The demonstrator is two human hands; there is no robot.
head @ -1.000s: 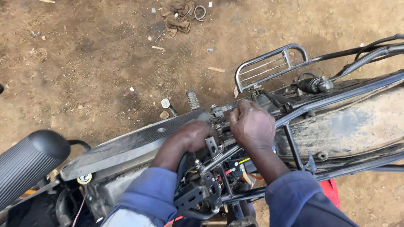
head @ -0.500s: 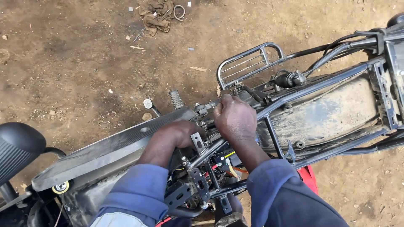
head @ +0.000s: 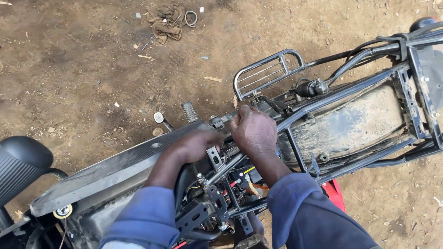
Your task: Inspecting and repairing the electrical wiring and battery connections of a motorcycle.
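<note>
Head view: both hands work at the middle of a stripped motorcycle frame (head: 341, 92) standing on bare dirt. The right hand (head: 254, 131) is curled into a fist, fingers pressed together round a small part at the top frame rail (what it pinches is hidden). The left hand (head: 196, 145) reaches in just beside it, fingers tucked out of sight, so I cannot tell their state. The frame looks heavy, stiff steel, likely greasy; its tubes offer the firm hold. Counted: one chrome rack (head: 267, 74), one black seat (head: 23, 163), one rag (head: 166, 20), two footpegs (head: 189, 111).
</note>
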